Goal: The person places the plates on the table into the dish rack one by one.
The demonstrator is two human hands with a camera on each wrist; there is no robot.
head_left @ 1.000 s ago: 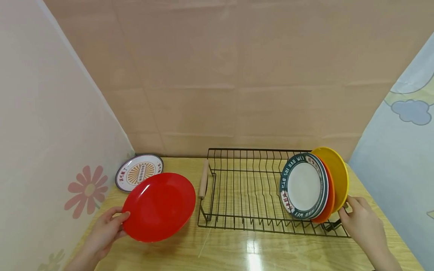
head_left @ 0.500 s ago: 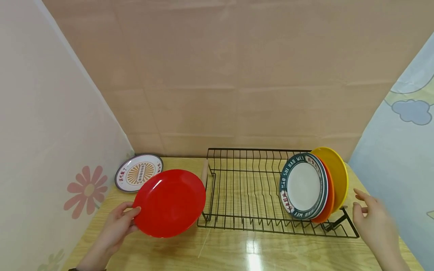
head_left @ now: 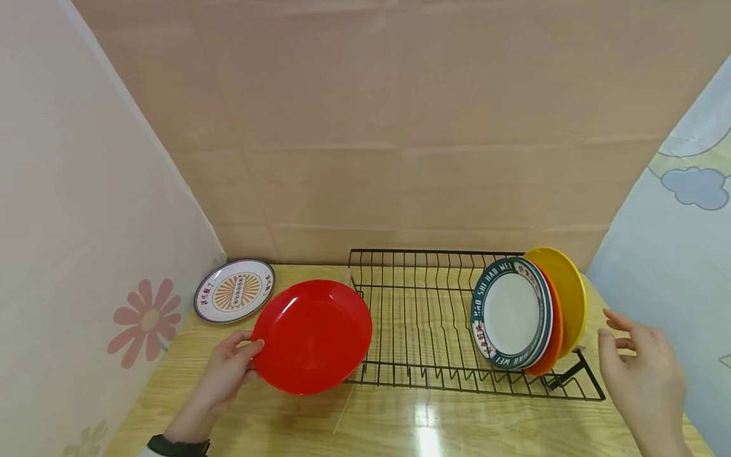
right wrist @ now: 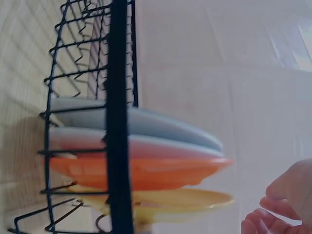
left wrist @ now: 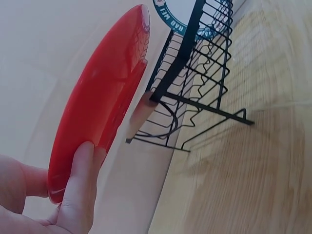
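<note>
The red plate (head_left: pixel 311 337) is pinched by its rim in the left hand (head_left: pixel 225 374), right hand (head_left: pixel 645 374) loose and empty, so it could easily get clipped on the rack (head_left: pixel 422 330) end.

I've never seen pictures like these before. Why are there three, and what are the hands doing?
A person wears three cameras: one on the head looking down, and one on each wrist. That gives three pictures of one moment. The left hand grips a red plate by its rim, tilted up beside a black wire dish rack on a wooden table. The right hand hovers open near the rack's other end, holding nothing. Standing in the rack are a white plate with a green rim, an orange plate and a yellow plate. A patterned plate lies flat behind.
</note>
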